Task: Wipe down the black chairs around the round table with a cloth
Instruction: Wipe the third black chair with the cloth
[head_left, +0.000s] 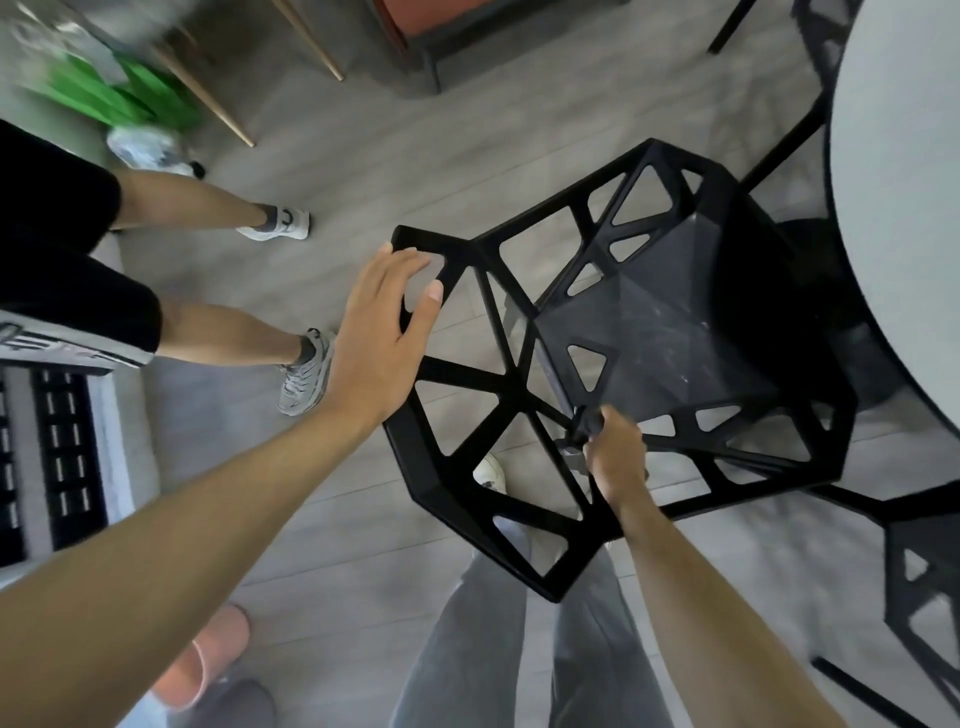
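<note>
Clearly the black chair (649, 332) beside the round table (904, 208) is stiff; its backrest rim offers the best hold. Left hand (384, 332) rests flat there, fingers straight, while right hand (613, 452) clutches a dark cloth (584, 428).

Black chair (644, 332): openwork triangular cut-outs, upright, seat pushed partly beneath round table (904, 218), backrest toward viewer. Dark cloth (584, 431): bunched against backrest strut.

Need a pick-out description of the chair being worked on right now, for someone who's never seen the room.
Start at the round pale table on the right. The black chair pushed up against its edge, seat partly under the top, is the one. Unlike the other black chair at lower right, both hands are on it: left hand on the backrest, right hand gripping a dark cloth.
</note>
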